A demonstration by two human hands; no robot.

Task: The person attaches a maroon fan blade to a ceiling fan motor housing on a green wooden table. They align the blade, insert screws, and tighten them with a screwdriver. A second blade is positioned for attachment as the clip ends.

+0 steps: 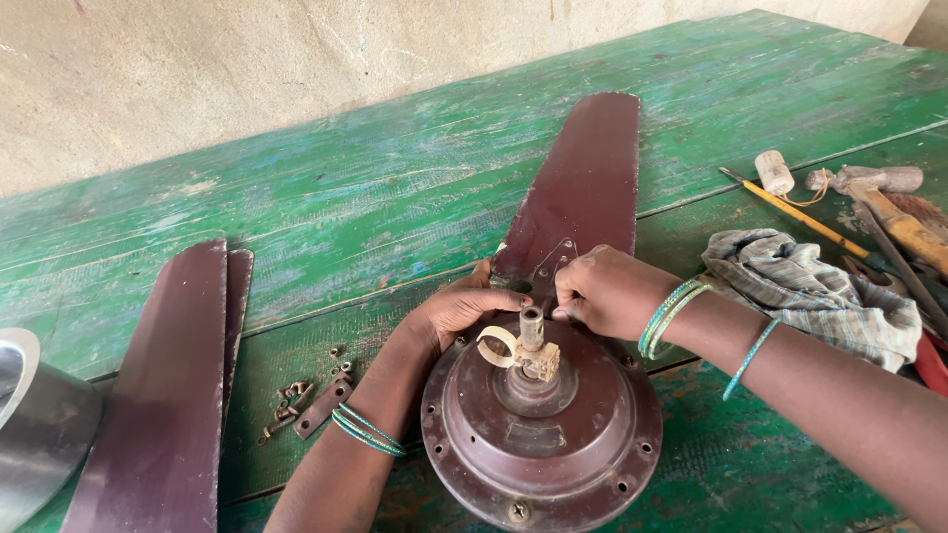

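Checked cloth (820, 286), hammer (879, 192) (right side), loose screws (296, 395)

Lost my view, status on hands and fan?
Left hand and right hand both at blade root on fan motor. Loose screws lie left, apart.

Beside the fingers: one round, rusty brown metal fan motor housing (541, 434) and one attached dark maroon fan blade (583, 188). Well left of them: two loose maroon blades (163, 395), one shiny metal canopy (35, 424).
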